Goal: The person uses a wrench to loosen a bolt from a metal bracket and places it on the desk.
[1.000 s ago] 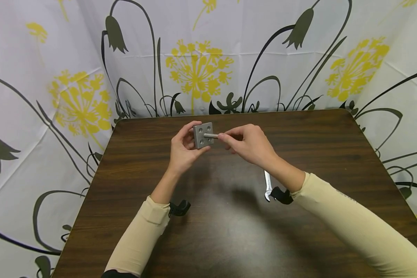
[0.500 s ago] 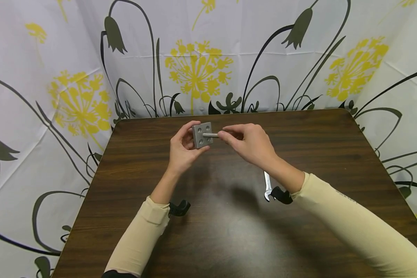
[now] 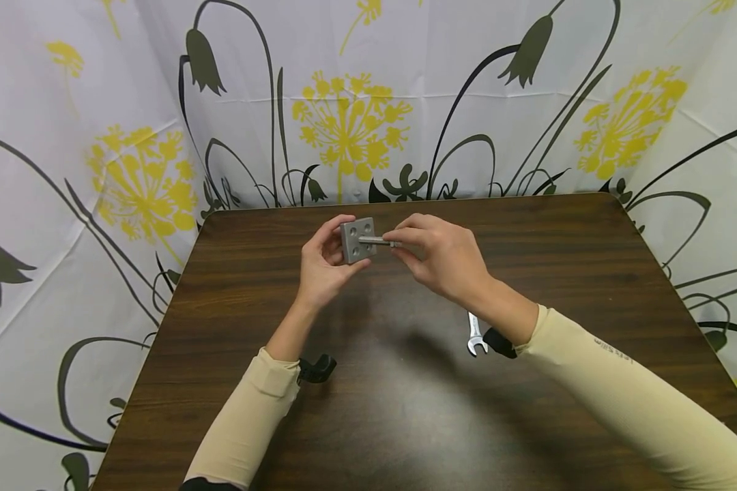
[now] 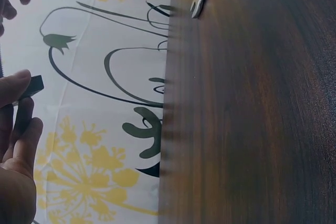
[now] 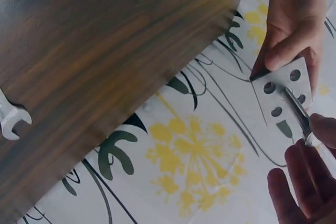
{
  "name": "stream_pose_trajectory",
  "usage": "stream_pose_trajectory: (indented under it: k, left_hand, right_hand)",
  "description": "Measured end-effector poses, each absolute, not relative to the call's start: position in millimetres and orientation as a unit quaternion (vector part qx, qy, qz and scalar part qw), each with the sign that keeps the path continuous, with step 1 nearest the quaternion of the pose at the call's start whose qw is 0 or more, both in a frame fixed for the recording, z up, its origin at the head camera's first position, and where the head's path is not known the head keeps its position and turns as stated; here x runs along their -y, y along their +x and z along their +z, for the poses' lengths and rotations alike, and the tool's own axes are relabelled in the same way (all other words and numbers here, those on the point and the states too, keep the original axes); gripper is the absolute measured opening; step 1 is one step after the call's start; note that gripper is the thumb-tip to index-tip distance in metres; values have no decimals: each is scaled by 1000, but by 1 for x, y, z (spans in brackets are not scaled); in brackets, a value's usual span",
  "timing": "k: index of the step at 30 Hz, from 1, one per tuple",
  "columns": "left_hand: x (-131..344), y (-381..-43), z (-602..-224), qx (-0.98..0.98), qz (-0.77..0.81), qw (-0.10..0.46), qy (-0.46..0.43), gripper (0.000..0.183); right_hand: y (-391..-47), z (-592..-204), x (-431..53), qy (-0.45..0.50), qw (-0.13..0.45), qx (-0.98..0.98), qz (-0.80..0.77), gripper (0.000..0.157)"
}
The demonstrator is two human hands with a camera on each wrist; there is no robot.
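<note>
My left hand [image 3: 322, 269] grips a grey square metal plate [image 3: 348, 241] by its edges, above the far part of the table. Several round holes show in the plate in the right wrist view, where the thumb lies along one edge. A slim silver bolt [image 3: 374, 241] stands out from the plate's middle, toward my right hand [image 3: 451, 259]. The fingertips of that hand pinch the bolt near its outer end. In the left wrist view only a dark corner of the plate [image 4: 34, 86] shows past the left fingers.
An open-ended wrench [image 3: 475, 335] lies on the dark wood table [image 3: 405, 409], partly hidden below my right forearm. Behind the table's far edge hangs a white curtain [image 3: 442, 75] with yellow and grey flowers. Each wrist carries a black camera mount [image 3: 318, 368].
My right hand has shifted its fingers on the bolt and turned a little, so the bolt's outer end now shows. More of the wrench is uncovered. The left hand and plate stay almost still.
</note>
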State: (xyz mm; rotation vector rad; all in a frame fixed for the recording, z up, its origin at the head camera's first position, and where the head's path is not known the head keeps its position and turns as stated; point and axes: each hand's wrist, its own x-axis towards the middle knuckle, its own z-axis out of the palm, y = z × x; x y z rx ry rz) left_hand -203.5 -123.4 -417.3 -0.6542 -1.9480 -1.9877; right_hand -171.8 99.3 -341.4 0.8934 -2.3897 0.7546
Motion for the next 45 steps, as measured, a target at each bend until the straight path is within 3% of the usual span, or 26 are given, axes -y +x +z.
stream_pose_trajectory:
  k: [4,11,15,19,21,25,31,35,39,45]
  left_hand:
    - [123,-202,-414,670,-690,144,-232,76]
    - [122,-203,-416,670,-692,144,-226,77]
    - [122,-203,-417,669,-694,142,-224,78]
    - [121,-200,-413,670,-693,142,-225,77]
    - [119,-197,-406,672,-691,144,-225,75]
    - [117,-189,-395,674,-688,146,-226,72]
    - [116,-188,-395,673,-689,143,-226,72]
    - [117,-188,-395,676,-687,141,-225,72]
    - [117,-189,-395,677,-687,141,-224,73]
    - [117,-188,-394,679,-684,145,-224,72]
  right_hand:
    - [-172,-344,-98,289,217,881,305,30]
    - [-173,-340,-96,172,52,900,398,31]
    - [-173,-340,-98,216,99,899,367,19]
    - [-171,-342,-100,274,194,896,290,26]
    - [-171,-342,-99,281,209,895,276,31]
    - [-171,-340,-97,236,165,902,321,35]
    - [-173,-335,-96,182,83,905,376,27]
    - [-171,-335,-98,222,115,906,341,17]
    - [-169,-336,-99,264,168,902,297,24]
    - [-169,-336,-96,212,149,907,332,31]
